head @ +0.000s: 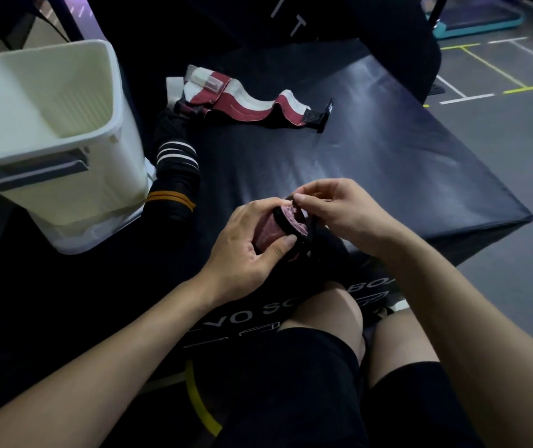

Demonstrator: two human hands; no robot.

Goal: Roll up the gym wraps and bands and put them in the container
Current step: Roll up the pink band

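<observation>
While the left hand (pixel 245 244) clasps a tightly coiled pink fabric wrap (pixel 271 231), the right hand (pixel 339 208) pinches its black edging. A ribbed white plastic container (pixel 48 130) stands empty on the smooth black pad (pixel 388 163).

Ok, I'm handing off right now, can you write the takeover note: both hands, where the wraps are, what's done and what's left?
Left hand: grip around the half-rolled pink and black wrap, thumb on its roll.
Right hand: fingertips pinching the top edge of the same wrap.
Red and white wrap: lying unrolled on the black pad, far side.
Black bands with white and orange stripes: piled beside the white container, not rolled.
Done: nothing visible in the container; its bottom is not in view.
Left: finish this roll, drop it in, then roll and store the other wrap and the bands.
</observation>
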